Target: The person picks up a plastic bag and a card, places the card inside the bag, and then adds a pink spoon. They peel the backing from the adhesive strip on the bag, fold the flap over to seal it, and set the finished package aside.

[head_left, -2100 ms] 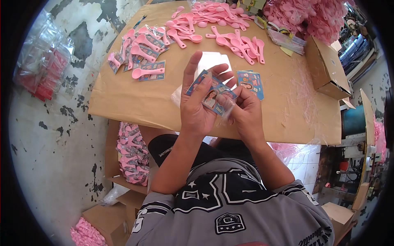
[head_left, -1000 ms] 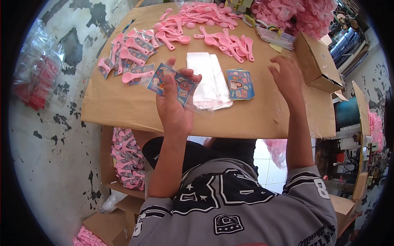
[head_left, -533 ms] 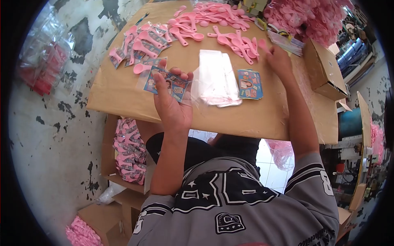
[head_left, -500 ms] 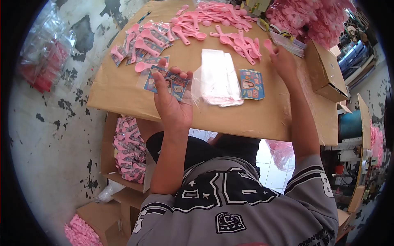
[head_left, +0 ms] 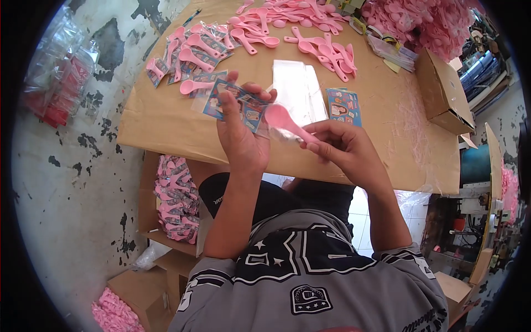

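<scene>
Between the thumb and fingers of my left hand (head_left: 243,130) is a blue printed card (head_left: 237,105), with clear plastic showing at its right edge. My right hand (head_left: 348,149) pinches a pink spoon (head_left: 283,118) by its handle. The spoon's bowl points left and overlaps the card's right side in this view. Beneath and behind the hands, a stack of clear plastic bags (head_left: 296,83) lies on the brown table (head_left: 166,124). A pile of printed cards (head_left: 344,105) sits right of the bags, partly hidden by my right hand.
Packed spoons with cards (head_left: 199,52) lie at the table's left. Loose pink spoons (head_left: 326,55) are heaped toward the back. A cardboard box (head_left: 442,91) stands at the right edge, near a big bag of spoons (head_left: 423,25). Below left, an open carton holds packed spoons (head_left: 177,199).
My right hand has come from the right side of the table to the middle, bringing a pink spoon to the card. My left hand has shifted slightly right, still holding the card.
</scene>
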### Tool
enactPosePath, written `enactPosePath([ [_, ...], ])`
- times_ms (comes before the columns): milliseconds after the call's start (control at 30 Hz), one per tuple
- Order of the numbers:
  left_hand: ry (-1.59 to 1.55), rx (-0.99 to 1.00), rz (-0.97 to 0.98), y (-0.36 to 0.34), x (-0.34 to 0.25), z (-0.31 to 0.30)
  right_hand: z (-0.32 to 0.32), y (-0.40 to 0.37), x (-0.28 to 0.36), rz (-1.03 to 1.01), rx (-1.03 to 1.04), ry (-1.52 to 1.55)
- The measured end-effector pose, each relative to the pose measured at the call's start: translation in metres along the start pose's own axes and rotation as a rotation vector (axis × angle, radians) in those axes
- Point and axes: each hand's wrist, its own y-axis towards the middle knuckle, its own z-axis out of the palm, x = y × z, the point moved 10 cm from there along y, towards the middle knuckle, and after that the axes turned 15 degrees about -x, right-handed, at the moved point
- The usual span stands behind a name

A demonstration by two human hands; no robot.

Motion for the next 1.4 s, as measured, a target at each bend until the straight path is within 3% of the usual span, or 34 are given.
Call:
enactPosePath([
  [67,0.019,-0.026,-0.015,-0.001,0.003,0.001,0.004,0.001,0.001,-0.027,-0.007,0.162],
  [267,-0.008,-0.017,-0.139,-0.009,0.026,0.008,0.003,0.001,-0.003,0.017,-0.047,0.292],
  [367,-0.023,-0.014,-0.246,-0.021,0.042,0.016,0.003,0.003,0.001,-0.064,-0.111,0.298],
  [467,-0.047,0.010,-0.339,-0.033,0.058,0.023,-0.008,0.007,-0.003,-0.229,-0.322,0.199],
  [667,-0.060,0.064,-0.472,-0.039,0.074,0.020,-0.018,0.008,-0.006,-0.318,-0.445,0.028],
  [767,0.009,-0.008,-0.519,-0.039,0.073,0.015,-0.021,-0.010,0.029,-0.584,-0.574,-0.094],
  [867,0.017,-0.008,-0.495,-0.035,0.068,0.020,-0.012,-0.030,0.063,-0.946,-0.476,-0.215],
  [900,0.011,-0.019,-0.507,-0.030,0.067,0.016,-0.013,-0.033,0.063,-0.932,-0.379,-0.222],
  [1000,-0.010,-0.041,-0.547,-0.018,0.058,0.003,-0.048,-0.026,0.054,-0.841,-0.414,0.031],
  [1133,-0.011,-0.017,-0.616,-0.025,0.059,0.008,-0.030,-0.024,0.072,-0.944,-0.450,-0.584],
  [1333,0.011,0.072,-0.772,-0.050,0.075,0.021,0.011,-0.015,0.072,-1.072,-0.304,-0.626],
  [1400,-0.015,0.047,-0.832,-0.053,0.079,0.017,0.004,-0.013,0.079,-1.021,-0.287,-0.479],
])
